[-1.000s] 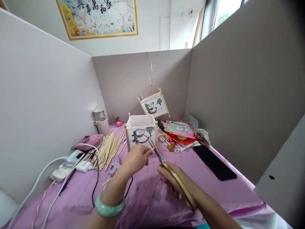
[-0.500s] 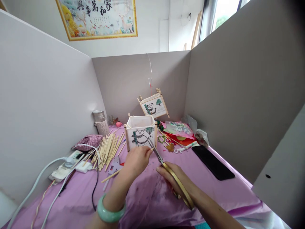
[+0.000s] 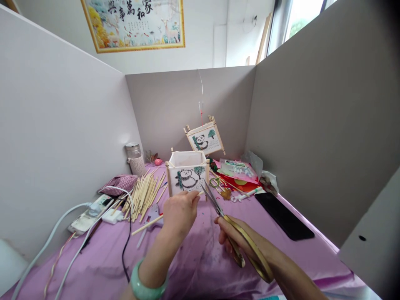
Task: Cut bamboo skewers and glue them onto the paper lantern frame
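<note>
Left hand (image 3: 180, 211), grip pinched closed on a thin, pale wooden stick (image 3: 147, 225); right hand (image 3: 239, 236), grip wrapped round gold-handled scissors (image 3: 218, 208).
The stick slants above the purple-clothed table (image 3: 203, 260), its right end beside the scissors' parted silver blades. Behind stands an open-topped white box (image 3: 187, 171) framed in wooden sticks, a panda on its front; 1 similar box (image 3: 206, 139) hangs tilted beyond.

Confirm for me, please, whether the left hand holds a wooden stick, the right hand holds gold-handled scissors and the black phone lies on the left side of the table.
Not quite: the head view shows the black phone on the right side of the table. The left hand holds a wooden stick and the right hand gold-handled scissors.
</note>
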Tool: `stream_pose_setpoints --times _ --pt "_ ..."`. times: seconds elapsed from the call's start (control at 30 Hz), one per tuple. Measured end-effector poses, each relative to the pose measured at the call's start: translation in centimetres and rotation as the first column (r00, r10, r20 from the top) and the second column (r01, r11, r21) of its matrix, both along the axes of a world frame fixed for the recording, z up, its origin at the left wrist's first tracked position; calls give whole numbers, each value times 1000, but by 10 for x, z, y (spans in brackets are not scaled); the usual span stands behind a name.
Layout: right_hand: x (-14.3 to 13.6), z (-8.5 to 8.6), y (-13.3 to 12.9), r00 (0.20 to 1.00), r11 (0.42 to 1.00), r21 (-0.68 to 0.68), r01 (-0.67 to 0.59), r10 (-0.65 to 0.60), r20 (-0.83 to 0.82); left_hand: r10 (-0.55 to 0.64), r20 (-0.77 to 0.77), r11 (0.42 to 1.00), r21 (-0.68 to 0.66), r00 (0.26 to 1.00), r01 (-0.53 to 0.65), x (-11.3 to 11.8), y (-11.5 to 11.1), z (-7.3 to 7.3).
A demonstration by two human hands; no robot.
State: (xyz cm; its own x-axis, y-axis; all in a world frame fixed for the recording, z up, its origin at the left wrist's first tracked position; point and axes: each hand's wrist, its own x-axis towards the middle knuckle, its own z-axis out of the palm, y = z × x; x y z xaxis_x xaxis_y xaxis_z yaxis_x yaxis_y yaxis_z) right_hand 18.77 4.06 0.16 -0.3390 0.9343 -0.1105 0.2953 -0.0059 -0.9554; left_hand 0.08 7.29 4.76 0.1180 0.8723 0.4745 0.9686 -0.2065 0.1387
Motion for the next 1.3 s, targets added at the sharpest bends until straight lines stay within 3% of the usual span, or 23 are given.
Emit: stream_pose_setpoints --times 0.23,0.6,0.9,1.3 --pt "-3 11 -10 999 999 44 -19 16 47 25 -36 999 29 999 -24 0 -1 0" --pt "-9 13 -12 996 996 93 13 -21 83 68 -38 994 84 997 -64 1 3 -8" --pt "-9 6 -6 995 980 199 7 -25 92 63 -36 994 88 997 -59 1 4 -5" --pt "-15 -1 -1 997 980 197 36 -48 53 82 -22 990 121 996 -79 -1 4 -4"
